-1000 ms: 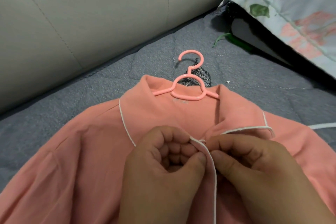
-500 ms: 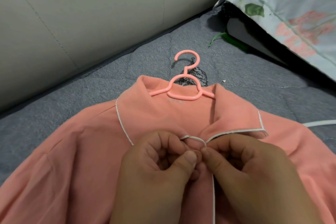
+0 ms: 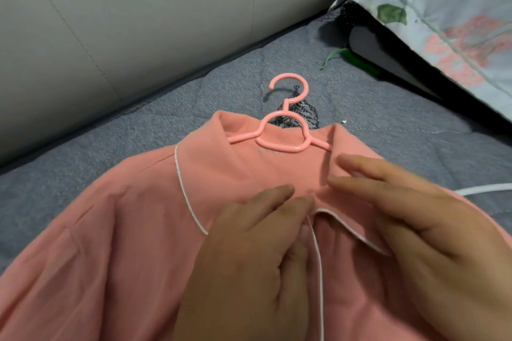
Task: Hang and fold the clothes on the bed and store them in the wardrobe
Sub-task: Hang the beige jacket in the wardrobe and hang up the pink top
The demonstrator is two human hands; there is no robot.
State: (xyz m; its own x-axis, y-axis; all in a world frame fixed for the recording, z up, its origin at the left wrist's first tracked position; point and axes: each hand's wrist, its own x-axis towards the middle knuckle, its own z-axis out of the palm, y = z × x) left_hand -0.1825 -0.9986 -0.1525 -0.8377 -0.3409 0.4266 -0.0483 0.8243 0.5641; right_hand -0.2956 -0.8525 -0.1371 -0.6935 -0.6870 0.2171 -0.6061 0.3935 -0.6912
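Note:
A salmon-pink pyjama top (image 3: pixel 116 230) with white piping lies flat on the grey quilted bed (image 3: pixel 83 163), its collar around a pink plastic hanger (image 3: pixel 288 130) whose hook points toward the headboard. My left hand (image 3: pixel 249 263) lies on the chest of the top just left of the front placket, fingers straight and together. My right hand (image 3: pixel 410 224) rests flat on the right collar flap, fingers stretched toward the hanger. Neither hand grips the fabric.
A padded cream headboard (image 3: pixel 124 22) fills the upper left. A floral pillow (image 3: pixel 448 16) sits at the upper right above a dark item with green parts (image 3: pixel 360 63). A small dark patterned cloth (image 3: pixel 302 113) lies under the hanger. A white strip (image 3: pixel 487 189) lies at the right.
Both hands have let go of the placket they were pinching below the collar. The fingers have straightened and now lie flat on the top, the right hand reaching up over the collar flap.

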